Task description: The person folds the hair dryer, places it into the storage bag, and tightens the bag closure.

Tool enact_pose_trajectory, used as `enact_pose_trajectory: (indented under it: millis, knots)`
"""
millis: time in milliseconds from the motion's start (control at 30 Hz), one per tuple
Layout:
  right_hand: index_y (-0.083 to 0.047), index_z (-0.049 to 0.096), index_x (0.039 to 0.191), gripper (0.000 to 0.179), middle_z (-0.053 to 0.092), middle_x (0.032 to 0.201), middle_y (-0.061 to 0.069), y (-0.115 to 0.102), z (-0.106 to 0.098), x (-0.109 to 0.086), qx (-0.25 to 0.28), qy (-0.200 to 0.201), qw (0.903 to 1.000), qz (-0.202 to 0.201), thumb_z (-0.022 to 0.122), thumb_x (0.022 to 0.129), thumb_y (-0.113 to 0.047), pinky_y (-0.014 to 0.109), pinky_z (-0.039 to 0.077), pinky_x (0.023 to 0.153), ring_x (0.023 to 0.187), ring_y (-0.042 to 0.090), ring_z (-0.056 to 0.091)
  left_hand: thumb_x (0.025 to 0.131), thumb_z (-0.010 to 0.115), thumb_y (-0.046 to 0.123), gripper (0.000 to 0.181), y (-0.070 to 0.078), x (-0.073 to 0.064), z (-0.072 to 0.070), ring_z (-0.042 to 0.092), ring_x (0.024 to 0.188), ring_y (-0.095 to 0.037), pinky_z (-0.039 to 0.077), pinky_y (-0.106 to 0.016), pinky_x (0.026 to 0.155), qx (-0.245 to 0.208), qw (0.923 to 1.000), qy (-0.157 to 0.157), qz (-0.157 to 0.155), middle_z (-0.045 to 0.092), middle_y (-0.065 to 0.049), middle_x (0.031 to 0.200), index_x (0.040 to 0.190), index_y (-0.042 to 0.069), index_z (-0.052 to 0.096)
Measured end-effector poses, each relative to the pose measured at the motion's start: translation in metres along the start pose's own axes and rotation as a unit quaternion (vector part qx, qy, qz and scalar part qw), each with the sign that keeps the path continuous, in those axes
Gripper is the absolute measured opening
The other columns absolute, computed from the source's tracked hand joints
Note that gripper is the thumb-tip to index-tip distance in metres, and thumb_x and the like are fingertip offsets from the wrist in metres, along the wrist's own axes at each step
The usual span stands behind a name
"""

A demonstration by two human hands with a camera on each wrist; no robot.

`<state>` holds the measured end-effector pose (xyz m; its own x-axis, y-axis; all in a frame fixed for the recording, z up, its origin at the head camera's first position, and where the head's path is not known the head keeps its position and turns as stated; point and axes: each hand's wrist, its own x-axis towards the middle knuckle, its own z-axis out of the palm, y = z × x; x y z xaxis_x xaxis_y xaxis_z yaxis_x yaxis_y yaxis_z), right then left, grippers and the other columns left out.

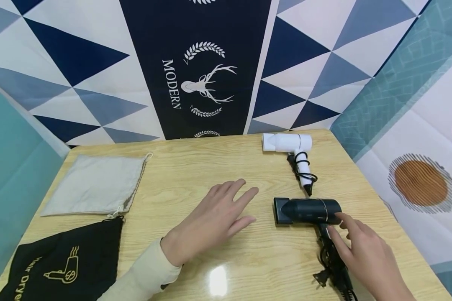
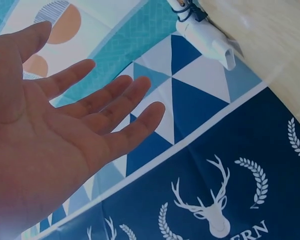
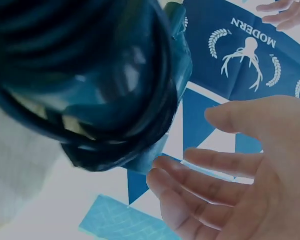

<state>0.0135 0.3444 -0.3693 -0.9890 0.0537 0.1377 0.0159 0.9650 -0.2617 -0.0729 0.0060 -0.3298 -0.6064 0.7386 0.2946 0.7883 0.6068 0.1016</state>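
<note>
A black hair dryer [image 1: 309, 210] lies on the table at the right in the head view, its nozzle towards the left and its cord bundled along the handle. My right hand [image 1: 369, 251] is at its rear end and handle, with fingers loosely bent and not wrapped around it. Whether the fingertips touch the dryer, I cannot tell. In the right wrist view the dark dryer [image 3: 124, 75] looms large beside the relaxed fingers. My left hand [image 1: 218, 217] hovers over the middle of the table, fingers spread and holding nothing; the left wrist view shows its bare palm [image 2: 54, 135].
Behind the black dryer lies a white hair dryer [image 1: 288, 142] with its cord wound on the handle. At the left are a beige drawstring bag [image 1: 94, 184] and a black drawstring bag [image 1: 94, 251] printed with a dryer. A patterned cloth [image 1: 297, 54] hangs behind the table.
</note>
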Motion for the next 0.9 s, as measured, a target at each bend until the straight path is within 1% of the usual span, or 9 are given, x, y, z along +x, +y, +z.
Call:
enact_pose_trajectory:
  millis: [100,167,333,400,500,600,700,800,900]
  knots:
    - [0.003,0.055,0.13,0.053,0.067,0.105,0.021,0.005,0.001,-0.003,-0.002,-0.041,0.9987,0.031,0.06,0.099,-0.04,0.043,0.046,0.051,0.067,0.021,0.06,0.105,0.045,0.046,0.053,-0.003,0.002,-0.001,0.05,0.127,-0.031,0.042,-0.047,0.104,-0.003,1.0,-0.002,-0.003,0.047,-0.014,0.142,0.149,0.016,0.042]
    - [0.004,0.054,0.131,0.057,0.066,0.106,0.022,0.009,0.002,-0.004,-0.002,-0.06,0.9973,0.042,0.057,0.1,-0.044,0.045,0.047,0.053,0.069,0.023,0.061,0.104,0.046,0.046,0.053,-0.004,0.004,0.0,0.051,0.126,-0.031,0.043,-0.047,0.103,-0.005,1.0,-0.002,-0.006,0.048,-0.014,0.141,0.148,0.016,0.042]
    - [0.006,0.053,0.131,0.062,0.066,0.106,0.023,0.015,0.004,-0.003,0.0,-0.094,0.9942,0.052,0.052,0.101,-0.049,0.046,0.049,0.055,0.071,0.024,0.064,0.104,0.045,0.046,0.053,-0.007,0.008,0.007,0.053,0.124,-0.031,0.045,-0.047,0.101,-0.013,0.9998,-0.011,-0.006,0.049,-0.014,0.141,0.148,0.015,0.043]
    - [0.006,0.054,0.13,0.062,0.068,0.101,0.02,0.016,0.005,-0.002,0.003,-0.11,0.9925,0.053,0.051,0.101,-0.049,0.045,0.05,0.055,0.069,0.022,0.064,0.105,0.044,0.046,0.054,-0.007,0.009,0.01,0.053,0.125,-0.03,0.045,-0.047,0.101,-0.015,0.9997,-0.017,-0.004,0.049,-0.014,0.141,0.148,0.015,0.043]
    - [0.005,0.056,0.127,0.059,0.067,0.086,0.009,0.014,0.008,-0.001,0.008,-0.133,0.9897,0.054,0.05,0.103,-0.048,0.04,0.049,0.053,0.065,0.017,0.061,0.105,0.045,0.046,0.053,-0.008,0.013,0.014,0.053,0.124,-0.03,0.046,-0.046,0.1,-0.018,0.9996,-0.019,-0.003,0.05,-0.015,0.14,0.147,0.014,0.044]
    - [0.004,0.056,0.126,0.056,0.058,0.071,0.0,0.011,0.01,-0.001,0.012,-0.156,0.986,0.058,0.046,0.104,-0.046,0.035,0.043,0.051,0.058,0.015,0.053,0.104,0.046,0.045,0.053,-0.008,0.017,0.016,0.054,0.123,-0.029,0.048,-0.046,0.098,-0.021,0.9996,-0.02,-0.002,0.051,-0.014,0.138,0.146,0.013,0.045]
    - [0.005,0.053,0.132,0.061,0.049,0.065,0.0,0.01,0.012,-0.001,0.016,-0.182,0.9808,0.069,0.042,0.105,-0.049,0.035,0.039,0.053,0.056,0.016,0.048,0.104,0.046,0.045,0.053,-0.009,0.022,0.019,0.055,0.12,-0.027,0.049,-0.045,0.096,-0.023,0.9994,-0.025,0.001,0.053,-0.012,0.135,0.146,0.013,0.046]
    - [0.008,0.049,0.136,0.072,0.058,0.071,0.002,0.013,0.012,0.0,0.018,-0.2,0.9767,0.077,0.039,0.104,-0.056,0.039,0.046,0.057,0.063,0.019,0.058,0.104,0.046,0.046,0.053,-0.008,0.026,0.022,0.057,0.115,-0.026,0.049,-0.043,0.095,-0.025,0.9991,-0.033,0.004,0.054,-0.01,0.131,0.145,0.013,0.046]
    - [0.012,0.046,0.138,0.081,0.069,0.09,0.015,0.015,0.012,0.001,0.017,-0.209,0.9743,0.081,0.039,0.101,-0.061,0.048,0.053,0.063,0.075,0.027,0.067,0.104,0.046,0.046,0.052,-0.006,0.031,0.025,0.058,0.111,-0.025,0.05,-0.041,0.093,-0.021,0.999,-0.039,0.008,0.055,-0.009,0.129,0.145,0.013,0.046]
